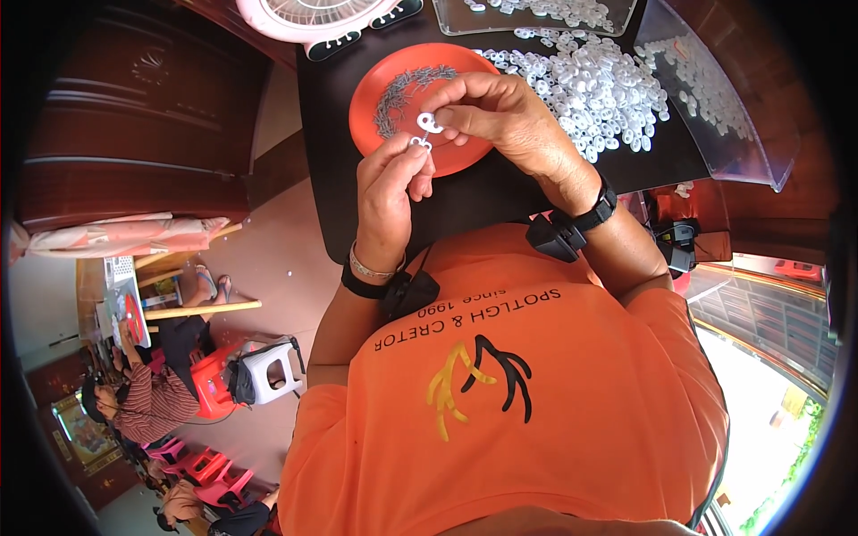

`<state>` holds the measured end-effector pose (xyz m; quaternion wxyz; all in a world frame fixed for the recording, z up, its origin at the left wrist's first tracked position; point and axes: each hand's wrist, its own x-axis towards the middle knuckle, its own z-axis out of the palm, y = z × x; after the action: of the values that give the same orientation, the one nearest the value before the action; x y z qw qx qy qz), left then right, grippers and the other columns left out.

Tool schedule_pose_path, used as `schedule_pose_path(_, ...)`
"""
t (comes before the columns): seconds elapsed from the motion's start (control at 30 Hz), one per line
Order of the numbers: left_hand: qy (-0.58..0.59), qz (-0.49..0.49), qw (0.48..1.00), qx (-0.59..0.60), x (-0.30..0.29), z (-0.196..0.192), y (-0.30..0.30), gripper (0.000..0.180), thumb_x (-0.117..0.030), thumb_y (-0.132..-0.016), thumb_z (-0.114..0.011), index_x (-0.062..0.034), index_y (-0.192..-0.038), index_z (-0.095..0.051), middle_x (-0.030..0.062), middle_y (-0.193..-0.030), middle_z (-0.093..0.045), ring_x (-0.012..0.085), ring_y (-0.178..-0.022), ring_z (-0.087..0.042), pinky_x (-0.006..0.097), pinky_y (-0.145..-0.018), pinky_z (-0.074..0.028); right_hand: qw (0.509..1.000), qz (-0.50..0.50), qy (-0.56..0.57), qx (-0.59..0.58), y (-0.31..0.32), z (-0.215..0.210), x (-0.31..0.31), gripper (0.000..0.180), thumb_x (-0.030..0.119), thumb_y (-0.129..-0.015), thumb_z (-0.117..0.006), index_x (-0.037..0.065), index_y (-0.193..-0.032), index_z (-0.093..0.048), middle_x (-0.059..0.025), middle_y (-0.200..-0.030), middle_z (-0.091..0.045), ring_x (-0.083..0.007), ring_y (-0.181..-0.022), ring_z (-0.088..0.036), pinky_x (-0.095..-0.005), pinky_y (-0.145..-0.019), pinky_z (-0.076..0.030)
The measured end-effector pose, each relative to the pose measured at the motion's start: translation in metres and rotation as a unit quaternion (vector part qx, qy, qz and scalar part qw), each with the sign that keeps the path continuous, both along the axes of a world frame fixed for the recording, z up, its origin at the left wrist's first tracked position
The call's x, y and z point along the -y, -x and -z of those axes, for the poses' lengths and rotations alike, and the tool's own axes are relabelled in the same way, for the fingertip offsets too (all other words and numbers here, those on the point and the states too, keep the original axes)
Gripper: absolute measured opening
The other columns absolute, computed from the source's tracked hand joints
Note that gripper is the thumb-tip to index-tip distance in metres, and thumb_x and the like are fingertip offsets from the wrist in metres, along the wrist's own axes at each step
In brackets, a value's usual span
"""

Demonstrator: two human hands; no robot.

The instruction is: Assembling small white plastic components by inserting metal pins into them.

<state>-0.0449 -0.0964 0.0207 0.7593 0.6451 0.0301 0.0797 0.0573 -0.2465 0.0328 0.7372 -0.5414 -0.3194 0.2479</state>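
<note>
Over an orange plate [460, 161], my two hands are close together with their fingertips nearly meeting. My right hand [500, 116] pinches a small white plastic clip [429, 123], curved with a hole in it, between thumb and forefinger. Just below it, my left hand [391, 192] grips another small white piece [420, 143] at its fingertips. A thin link seems to run between the two pieces, too fine to make out. Many short grey pins [393, 103], like small nails, lie in the plate in a curved heap.
A large heap of white plastic clips [599, 94] covers the dark table [349, 188] on the right. Clear plastic trays [715, 98] with more clips stand behind and beside it. A pink fan [313, 13] is at the far left. People sit near stools [273, 371] at left.
</note>
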Motion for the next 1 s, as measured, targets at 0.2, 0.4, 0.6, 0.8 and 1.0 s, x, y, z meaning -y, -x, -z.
schedule_pose_path(0.2, -0.015, -0.001, 1.000, 0.003, 0.000, 0.000, 0.001, 0.023, -0.016, -0.089, -0.048, -0.0031, -0.070, -0.051, -0.0002, -0.062, -0.047, 0.0063, -0.054, -0.040, 0.023, -0.050, -0.033, 1.000, 0.002, 0.018, 0.019, 0.004, -0.004, 0.000, 0.012, 0.003, -0.087, -0.063, 0.000, -0.098, -0.067, -0.0046, -0.089, -0.067, -0.0103, -0.080, -0.062, -0.0239, -0.075, -0.051)
schedule_pose_path(0.4, -0.029, -0.021, 0.999, -0.009, 0.005, -0.001, 0.002, 0.025, -0.016, -0.092, -0.047, -0.0003, -0.074, -0.051, 0.0012, -0.063, -0.046, 0.0080, -0.054, -0.040, 0.023, -0.051, -0.033, 0.998, 0.004, 0.019, 0.057, 0.006, 0.002, -0.003, 0.012, 0.002, -0.086, -0.063, -0.002, -0.097, -0.066, -0.0046, -0.091, -0.067, -0.0112, -0.087, -0.062, -0.0249, -0.081, -0.050)
schedule_pose_path(0.6, -0.008, -0.020, 1.000, -0.004, 0.005, 0.003, 0.001, 0.024, -0.017, -0.093, -0.046, 0.0009, -0.079, -0.053, 0.0014, -0.064, -0.046, 0.0085, -0.055, -0.041, 0.023, -0.052, -0.033, 0.994, 0.038, 0.033, 0.101, 0.014, 0.005, -0.004, 0.014, 0.004, -0.087, -0.064, -0.003, -0.098, -0.065, -0.0063, -0.090, -0.066, -0.0127, -0.089, -0.063, -0.0257, -0.082, -0.049)
schedule_pose_path(0.8, 0.050, -0.027, 0.998, 0.004, 0.009, 0.004, 0.001, 0.024, -0.019, -0.095, -0.043, 0.0023, -0.089, -0.054, 0.0019, -0.064, -0.045, 0.0107, -0.057, -0.044, 0.024, -0.054, -0.036, 0.991, 0.052, 0.046, 0.116, 0.021, 0.011, -0.005, 0.020, 0.001, -0.084, -0.066, -0.001, -0.103, -0.064, -0.0033, -0.089, -0.063, -0.0110, -0.082, -0.064, -0.0248, -0.075, -0.052)
schedule_pose_path(1.0, 0.090, -0.037, 0.995, 0.007, 0.009, 0.015, -0.001, 0.029, -0.022, -0.093, -0.045, 0.0032, -0.092, -0.059, 0.0041, -0.067, -0.055, 0.0106, -0.058, -0.051, 0.022, -0.052, -0.037, 0.980, 0.073, 0.063, 0.175, 0.023, 0.007, -0.005, 0.024, -0.001, -0.080, -0.068, 0.000, -0.104, -0.063, -0.0041, -0.087, -0.062, -0.0122, -0.080, -0.065, -0.0244, -0.072, -0.053)
